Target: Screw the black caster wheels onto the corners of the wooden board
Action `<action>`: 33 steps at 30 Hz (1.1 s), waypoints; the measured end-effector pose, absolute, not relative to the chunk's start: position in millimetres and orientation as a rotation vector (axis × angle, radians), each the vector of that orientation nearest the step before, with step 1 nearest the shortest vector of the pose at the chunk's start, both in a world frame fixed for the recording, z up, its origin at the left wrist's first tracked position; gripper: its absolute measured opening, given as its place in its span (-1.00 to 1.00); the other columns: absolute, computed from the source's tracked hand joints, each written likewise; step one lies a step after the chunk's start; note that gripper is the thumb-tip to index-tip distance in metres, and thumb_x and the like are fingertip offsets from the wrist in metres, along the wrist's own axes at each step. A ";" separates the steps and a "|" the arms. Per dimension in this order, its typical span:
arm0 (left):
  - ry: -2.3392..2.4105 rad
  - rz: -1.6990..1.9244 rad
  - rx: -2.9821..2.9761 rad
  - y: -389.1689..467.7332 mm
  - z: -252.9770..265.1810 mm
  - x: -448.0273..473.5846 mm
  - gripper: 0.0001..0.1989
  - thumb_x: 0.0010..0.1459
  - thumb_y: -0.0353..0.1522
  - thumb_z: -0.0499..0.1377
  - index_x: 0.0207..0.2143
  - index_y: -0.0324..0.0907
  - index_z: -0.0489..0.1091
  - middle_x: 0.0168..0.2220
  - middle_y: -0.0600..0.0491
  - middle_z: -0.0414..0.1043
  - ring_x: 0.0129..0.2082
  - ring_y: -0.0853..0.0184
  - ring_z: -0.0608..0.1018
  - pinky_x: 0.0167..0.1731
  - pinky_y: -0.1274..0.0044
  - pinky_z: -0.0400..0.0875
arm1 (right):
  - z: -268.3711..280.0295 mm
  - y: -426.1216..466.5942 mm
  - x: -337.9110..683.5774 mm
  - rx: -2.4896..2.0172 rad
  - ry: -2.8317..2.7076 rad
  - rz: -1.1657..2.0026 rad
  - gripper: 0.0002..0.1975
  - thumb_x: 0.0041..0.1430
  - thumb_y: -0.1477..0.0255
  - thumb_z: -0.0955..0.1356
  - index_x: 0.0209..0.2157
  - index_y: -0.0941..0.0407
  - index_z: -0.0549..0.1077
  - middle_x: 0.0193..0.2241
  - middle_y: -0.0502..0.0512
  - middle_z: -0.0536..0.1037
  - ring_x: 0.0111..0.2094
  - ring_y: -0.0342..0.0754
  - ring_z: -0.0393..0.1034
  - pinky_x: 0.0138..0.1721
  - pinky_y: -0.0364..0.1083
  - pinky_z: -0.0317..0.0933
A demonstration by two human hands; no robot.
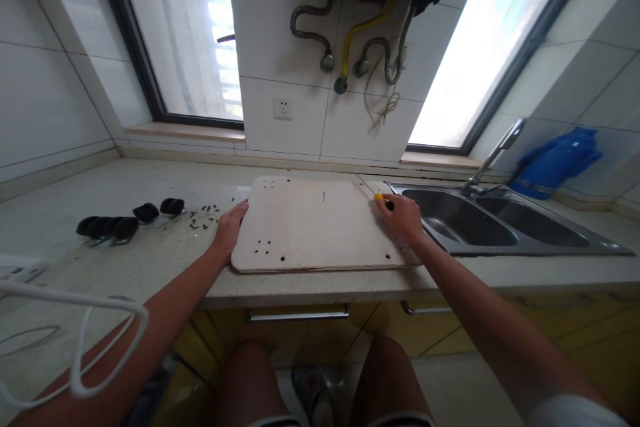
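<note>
A white board with rounded corners and groups of small holes lies flat on the countertop. My left hand grips its left edge, the fingertips partly hidden. My right hand is closed around the handle of a screwdriver with yellow and black on it. Its thin shaft points up and left over the board's far right corner. Left of the board lie several black caster wheels, and several small dark screws are scattered between them and my left hand.
To the right is a double steel sink with a faucet, and a blue container behind it. A white cable loops at the lower left. Hoses hang from a wall heater. Cabinet drawers sit below the counter edge.
</note>
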State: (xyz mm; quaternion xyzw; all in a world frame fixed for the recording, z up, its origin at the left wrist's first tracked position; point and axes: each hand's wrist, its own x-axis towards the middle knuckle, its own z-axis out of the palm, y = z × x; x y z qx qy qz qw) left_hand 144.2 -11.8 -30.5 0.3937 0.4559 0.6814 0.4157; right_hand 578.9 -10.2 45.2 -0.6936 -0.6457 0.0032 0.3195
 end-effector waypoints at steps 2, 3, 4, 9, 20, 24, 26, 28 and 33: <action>1.123 1.693 0.968 -12.6 -29.9 145.6 -0.50 -0.04 0.03 0.48 -0.26 -0.19 0.66 -0.16 -0.13 0.77 0.13 -0.07 0.71 0.13 0.31 0.60 | 48.7 0.9 524.0 -1.802 -1.865 0.026 -0.63 0.54 0.17 0.45 0.21 0.05 0.57 0.24 0.22 0.59 0.14 0.08 0.58 0.18 0.16 0.55; 1.113 1.686 0.957 -13.0 -29.7 146.3 -0.46 -0.02 0.08 0.46 -0.25 -0.20 0.66 -0.18 -0.15 0.76 0.10 -0.09 0.73 0.08 0.29 0.63 | 49.0 4.1 492.4 -1.778 -1.935 0.033 -0.63 0.54 0.18 0.45 0.21 0.06 0.57 0.23 0.22 0.59 0.13 0.08 0.58 0.18 0.17 0.55; 1.100 1.678 0.944 -13.4 -29.5 147.0 -0.41 0.01 0.14 0.43 -0.24 -0.21 0.66 -0.19 -0.17 0.76 0.07 -0.11 0.74 0.04 0.26 0.64 | 48.5 5.3 459.8 -1.745 -2.008 0.045 -0.64 0.54 0.18 0.44 0.20 0.05 0.57 0.23 0.22 0.60 0.13 0.07 0.58 0.18 0.16 0.55; 1.012 1.612 0.871 -15.0 -28.6 148.7 -0.38 0.19 0.15 0.35 -0.11 -0.23 0.66 -0.11 -0.23 0.77 0.13 -0.15 0.73 0.07 0.20 0.66 | 41.5 -4.5 339.2 -1.431 -2.355 0.149 -0.72 0.54 0.13 0.41 0.00 0.01 0.66 0.07 0.19 0.69 0.14 0.12 0.56 0.14 0.06 0.47; 1.103 1.654 0.796 -9.5 -31.2 148.3 -0.45 0.23 0.10 0.37 -0.07 -0.19 0.62 -0.10 -0.15 0.77 0.07 -0.01 0.76 0.06 0.30 0.68 | 78.4 -0.5 592.3 -1.976 -1.493 -0.074 -0.62 0.54 0.19 0.45 0.25 0.04 0.55 0.27 0.23 0.57 0.15 0.09 0.57 0.19 0.17 0.55; 1.109 1.634 0.856 -8.6 -33.5 146.0 -0.39 0.06 0.16 0.44 -0.15 -0.19 0.63 -0.18 -0.09 0.77 0.02 -0.02 0.78 -0.01 0.33 0.71 | 55.2 -40.2 611.6 -1.903 -1.680 -0.046 -0.63 0.53 0.17 0.45 0.21 0.05 0.58 0.23 0.21 0.60 0.15 0.09 0.57 0.20 0.18 0.54; 1.122 1.628 0.874 -10.4 -33.7 145.4 -0.42 0.05 0.15 0.44 -0.18 -0.17 0.63 -0.20 -0.06 0.77 0.01 -0.02 0.78 -0.02 0.35 0.72 | 41.0 -53.0 614.1 -1.889 -1.794 0.016 -0.64 0.53 0.17 0.45 0.20 0.04 0.58 0.23 0.21 0.60 0.14 0.08 0.58 0.19 0.16 0.54; 1.137 1.637 0.865 -13.3 -32.5 145.8 -0.50 0.11 0.09 0.41 -0.20 -0.14 0.61 -0.20 -0.06 0.77 0.02 0.00 0.77 -0.03 0.36 0.72 | 36.6 -59.7 628.9 -1.938 -1.761 0.027 -0.62 0.52 0.18 0.46 0.22 0.05 0.57 0.24 0.22 0.59 0.15 0.09 0.58 0.18 0.17 0.55; 1.146 1.655 0.848 -17.7 -28.2 147.9 -0.62 0.18 0.00 0.38 -0.24 -0.13 0.58 -0.19 -0.07 0.76 0.02 0.03 0.78 0.00 0.36 0.72 | 47.4 -92.3 675.5 -2.040 -1.411 -0.121 -0.64 0.51 0.20 0.47 0.22 0.03 0.57 0.25 0.21 0.59 0.16 0.08 0.57 0.17 0.14 0.55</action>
